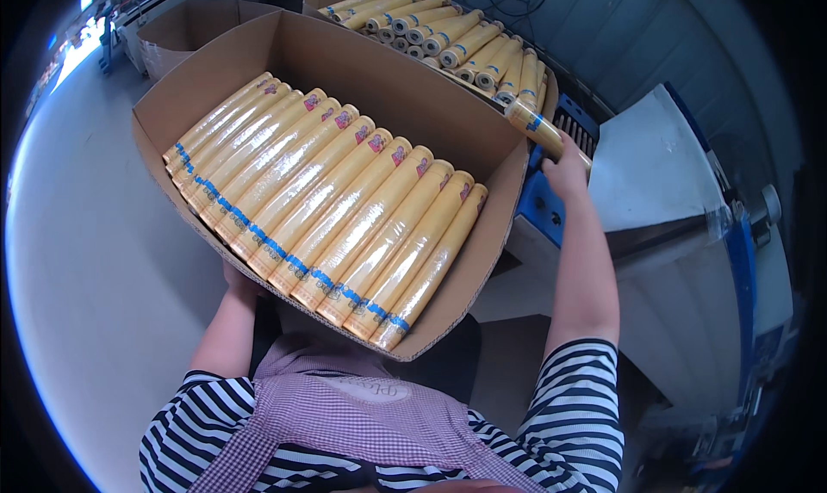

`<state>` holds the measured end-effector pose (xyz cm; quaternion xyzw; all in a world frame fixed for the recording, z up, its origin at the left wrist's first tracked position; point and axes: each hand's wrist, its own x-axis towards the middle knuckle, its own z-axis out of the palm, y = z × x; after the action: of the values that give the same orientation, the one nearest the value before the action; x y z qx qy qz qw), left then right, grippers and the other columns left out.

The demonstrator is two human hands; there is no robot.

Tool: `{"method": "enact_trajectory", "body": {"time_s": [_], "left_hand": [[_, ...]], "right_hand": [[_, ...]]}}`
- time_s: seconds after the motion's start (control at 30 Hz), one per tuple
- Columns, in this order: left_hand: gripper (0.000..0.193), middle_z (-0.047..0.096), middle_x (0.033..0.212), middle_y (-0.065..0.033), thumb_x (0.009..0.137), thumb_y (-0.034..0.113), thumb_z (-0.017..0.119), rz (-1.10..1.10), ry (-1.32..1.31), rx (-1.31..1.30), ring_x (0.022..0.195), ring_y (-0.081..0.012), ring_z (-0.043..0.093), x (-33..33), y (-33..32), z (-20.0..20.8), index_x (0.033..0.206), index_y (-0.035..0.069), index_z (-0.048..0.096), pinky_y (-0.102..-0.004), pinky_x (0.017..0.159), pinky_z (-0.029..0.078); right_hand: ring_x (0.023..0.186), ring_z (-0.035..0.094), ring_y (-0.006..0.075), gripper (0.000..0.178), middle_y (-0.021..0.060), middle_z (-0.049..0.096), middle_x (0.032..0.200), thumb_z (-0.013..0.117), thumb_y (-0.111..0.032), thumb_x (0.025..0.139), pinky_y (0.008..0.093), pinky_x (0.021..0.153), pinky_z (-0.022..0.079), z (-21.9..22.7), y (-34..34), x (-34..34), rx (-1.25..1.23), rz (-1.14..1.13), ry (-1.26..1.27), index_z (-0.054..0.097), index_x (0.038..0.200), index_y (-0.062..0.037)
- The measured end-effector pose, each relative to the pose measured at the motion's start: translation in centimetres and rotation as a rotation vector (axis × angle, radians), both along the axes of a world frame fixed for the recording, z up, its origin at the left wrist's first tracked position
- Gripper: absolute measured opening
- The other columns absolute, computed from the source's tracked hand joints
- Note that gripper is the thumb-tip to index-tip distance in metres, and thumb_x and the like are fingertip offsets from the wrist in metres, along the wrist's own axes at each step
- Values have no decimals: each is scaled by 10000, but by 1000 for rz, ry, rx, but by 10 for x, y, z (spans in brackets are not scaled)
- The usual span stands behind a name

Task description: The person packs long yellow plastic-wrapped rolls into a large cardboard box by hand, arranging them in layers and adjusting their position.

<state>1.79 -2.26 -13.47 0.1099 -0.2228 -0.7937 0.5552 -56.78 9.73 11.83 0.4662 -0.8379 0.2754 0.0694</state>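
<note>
My right hand [567, 171] grips a yellow wrapped tube [536, 124] with a blue band, out to the right of the large cardboard box [370, 75]. Inside that box lies a slanted row of several shiny yellow tubes [327, 209], side by side, with blue bands at their near ends and small reddish pictures at their far ends. My left hand [239, 279] is against the underside of the box's near left edge. The box hides its fingers.
Behind stands a second cardboard box [551, 84] stacked with similar yellow tubes [422, 28]. Another open carton [185, 32] is at the far left. On the right is a machine with a blue body [541, 204] and a pale sloping panel [659, 161].
</note>
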Motion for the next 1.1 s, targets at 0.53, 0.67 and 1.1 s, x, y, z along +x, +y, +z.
{"method": "enact_trajectory", "body": {"time_s": [0.53,0.67,1.1], "left_hand": [[701,343,1636,-157,1093,540,325,-102,-18,64,1463,-356,414,-13,9,28,1629,96,241,-551,1202,386],[697,350,1631,-153,1093,539,328,80,-11,154,1457,-349,423,7,7,-3,1626,97,249,-548,1202,387],[860,585,1427,-158,1011,773,275,125,-94,723,1295,-314,577,34,-21,-172,1492,93,487,-467,1113,454]], "right_hand": [[1126,613,392,403,163,606,1148,625,-29,839,509,960,497,-8,-179,93,93,219,648,624,1217,-168],[1164,591,367,474,137,579,1143,601,4,849,522,989,466,-17,-261,217,67,473,639,586,1277,-198],[1234,595,312,372,79,606,1221,495,-100,988,609,1071,440,-152,-468,462,392,834,729,603,1318,-235]]}}
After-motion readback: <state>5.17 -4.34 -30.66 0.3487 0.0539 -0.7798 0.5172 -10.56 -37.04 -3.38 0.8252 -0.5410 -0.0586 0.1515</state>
